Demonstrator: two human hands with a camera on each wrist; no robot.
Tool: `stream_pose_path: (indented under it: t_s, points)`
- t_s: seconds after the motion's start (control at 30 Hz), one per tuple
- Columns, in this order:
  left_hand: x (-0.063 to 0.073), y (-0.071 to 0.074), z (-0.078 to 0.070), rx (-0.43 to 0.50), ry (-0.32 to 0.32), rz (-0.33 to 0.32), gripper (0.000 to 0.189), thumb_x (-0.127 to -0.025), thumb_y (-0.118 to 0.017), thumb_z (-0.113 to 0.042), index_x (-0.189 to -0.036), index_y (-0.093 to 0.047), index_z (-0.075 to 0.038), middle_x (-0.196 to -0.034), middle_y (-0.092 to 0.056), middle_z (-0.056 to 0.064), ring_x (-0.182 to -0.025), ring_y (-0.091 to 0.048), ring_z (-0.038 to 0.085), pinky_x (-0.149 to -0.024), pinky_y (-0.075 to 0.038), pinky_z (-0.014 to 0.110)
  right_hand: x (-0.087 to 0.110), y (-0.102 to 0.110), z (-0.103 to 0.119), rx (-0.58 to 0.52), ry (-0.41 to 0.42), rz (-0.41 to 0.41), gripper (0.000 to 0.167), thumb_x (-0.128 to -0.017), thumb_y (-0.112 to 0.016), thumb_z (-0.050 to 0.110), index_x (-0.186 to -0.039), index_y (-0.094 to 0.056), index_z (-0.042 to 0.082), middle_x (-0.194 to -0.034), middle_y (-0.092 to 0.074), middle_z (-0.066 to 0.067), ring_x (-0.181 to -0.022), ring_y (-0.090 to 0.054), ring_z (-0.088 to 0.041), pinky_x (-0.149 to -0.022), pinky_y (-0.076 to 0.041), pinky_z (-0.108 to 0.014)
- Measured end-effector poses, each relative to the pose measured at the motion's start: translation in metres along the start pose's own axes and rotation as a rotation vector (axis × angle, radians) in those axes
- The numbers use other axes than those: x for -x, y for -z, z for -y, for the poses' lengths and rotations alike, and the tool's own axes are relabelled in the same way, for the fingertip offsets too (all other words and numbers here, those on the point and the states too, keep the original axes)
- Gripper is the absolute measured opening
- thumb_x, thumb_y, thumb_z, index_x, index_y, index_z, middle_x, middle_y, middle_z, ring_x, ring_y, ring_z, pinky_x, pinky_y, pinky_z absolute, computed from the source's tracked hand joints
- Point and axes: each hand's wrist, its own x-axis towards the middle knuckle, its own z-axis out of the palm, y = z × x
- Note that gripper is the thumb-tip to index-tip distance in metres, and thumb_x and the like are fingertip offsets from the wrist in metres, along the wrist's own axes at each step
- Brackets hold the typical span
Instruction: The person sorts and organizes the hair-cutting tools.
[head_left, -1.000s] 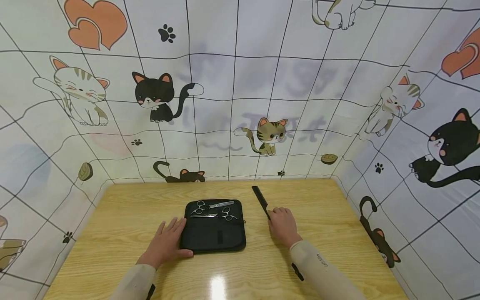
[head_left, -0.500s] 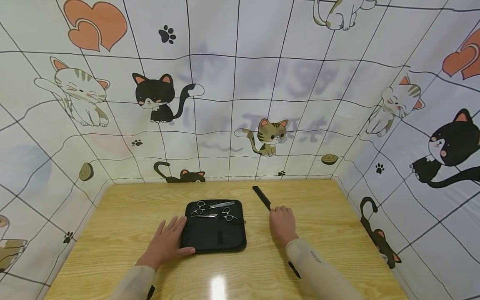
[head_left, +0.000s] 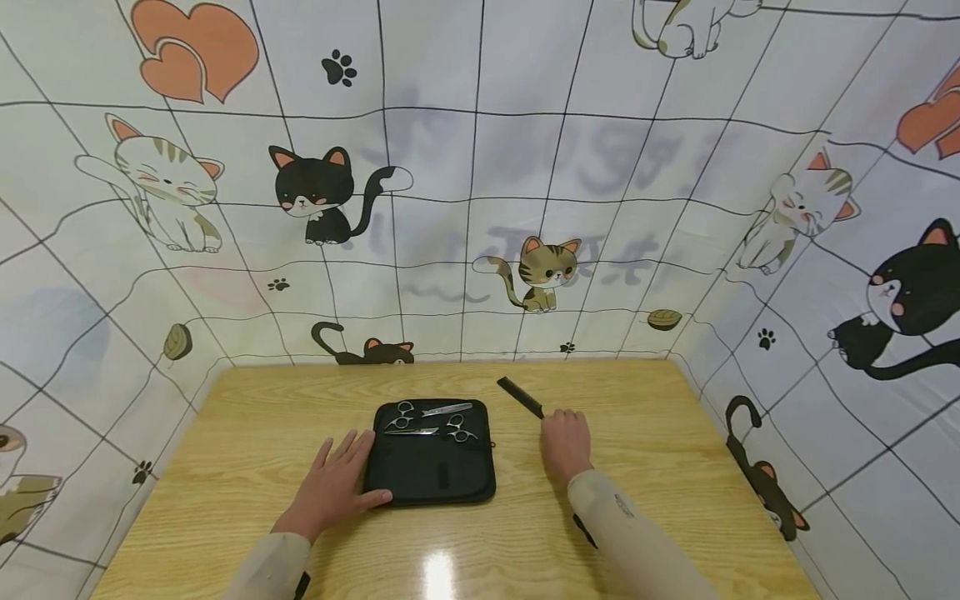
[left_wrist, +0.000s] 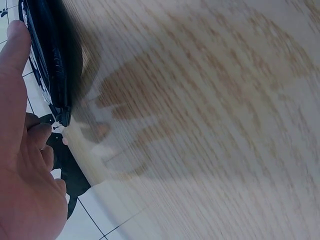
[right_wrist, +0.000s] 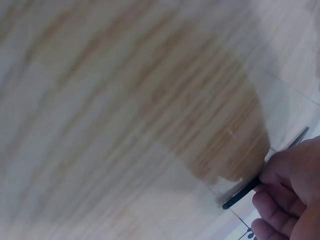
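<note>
Swung a little leftward since the earlier frame, the comb point(head_left: 520, 397) lies right of the case point(head_left: 430, 454), pinched at its near end by my right hand point(head_left: 566, 444). I keep my left hand point(head_left: 335, 486) flat, fingers straight, against the case's left edge so it can't slide, and lift the comb level.

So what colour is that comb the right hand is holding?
Black; the comb in the right hand shows best in the head view.
</note>
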Motion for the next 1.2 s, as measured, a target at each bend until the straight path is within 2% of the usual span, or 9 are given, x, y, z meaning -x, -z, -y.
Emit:
stream_pose_path:
  t_s: [0.17, 0.3, 0.47, 0.77, 1.0, 1.2]
  points:
    - [0.001, 0.001, 0.0, -0.009, -0.005, -0.017, 0.1, -0.08, -0.067, -0.063, -0.152, -0.032, -0.004, -0.157, -0.035, 0.013, -0.147, -0.029, 0.034, -0.12, -0.014, 0.059, -0.005, 0.003, -0.004, 0.01, 0.002, 0.084, 0.006, -0.085, -0.072, 0.007, -0.08, -0.074, 0.01, -0.078, -0.068, -0.006, -0.075, -0.064, -0.023, -0.074, -0.053, -0.038]
    - [0.001, 0.003, -0.001, 0.002, -0.006, -0.027, 0.098, -0.081, -0.067, -0.061, -0.152, -0.033, -0.004, -0.157, -0.035, 0.013, -0.147, -0.029, 0.035, -0.12, -0.014, 0.059, -0.003, 0.005, -0.008, -0.026, 0.015, 0.086, 0.003, -0.084, -0.073, 0.007, -0.085, -0.074, 0.009, -0.083, -0.07, -0.006, -0.08, -0.066, -0.024, -0.08, -0.054, -0.041]
    - [0.001, 0.004, -0.001, -0.001, -0.016, -0.042, 0.097, -0.082, -0.065, -0.062, -0.152, -0.032, -0.004, -0.158, -0.035, 0.012, -0.148, -0.028, 0.034, -0.121, -0.013, 0.057, 0.0, 0.001, -0.012, -0.034, 0.03, 0.023, 0.004, -0.086, -0.071, 0.008, -0.087, -0.074, 0.006, -0.086, -0.072, -0.008, -0.083, -0.068, -0.025, -0.084, -0.055, -0.041]
    - [-0.002, 0.001, -0.001, -0.046, -0.05, -0.106, 0.093, -0.083, -0.065, -0.061, -0.152, -0.034, -0.006, -0.157, -0.037, 0.011, -0.147, -0.03, 0.031, -0.121, -0.014, 0.055, 0.006, -0.01, -0.022, -0.015, 0.033, -0.108, 0.006, -0.087, -0.067, 0.007, -0.086, -0.073, 0.006, -0.087, -0.073, -0.009, -0.084, -0.069, -0.026, -0.08, -0.055, -0.041]
    - [-0.005, 0.001, -0.007, -0.038, -0.062, -0.12, 0.089, -0.085, -0.064, -0.058, -0.152, -0.034, -0.007, -0.157, -0.037, 0.01, -0.148, -0.03, 0.031, -0.122, -0.012, 0.054, 0.006, -0.006, -0.023, -0.05, 0.054, -0.22, 0.01, -0.084, -0.069, 0.005, -0.093, -0.074, 0.006, -0.092, -0.073, -0.01, -0.088, -0.069, -0.027, -0.082, -0.054, -0.042]
    - [-0.01, 0.005, -0.017, -0.04, -0.094, -0.128, 0.087, -0.088, -0.061, -0.058, -0.153, -0.031, -0.01, -0.159, -0.034, 0.007, -0.148, -0.029, 0.029, -0.122, -0.012, 0.053, 0.001, 0.005, -0.018, -0.065, 0.092, -0.321, 0.013, -0.082, -0.074, 0.002, -0.093, -0.076, 0.008, -0.09, -0.073, -0.007, -0.086, -0.069, -0.025, -0.081, -0.054, -0.041]
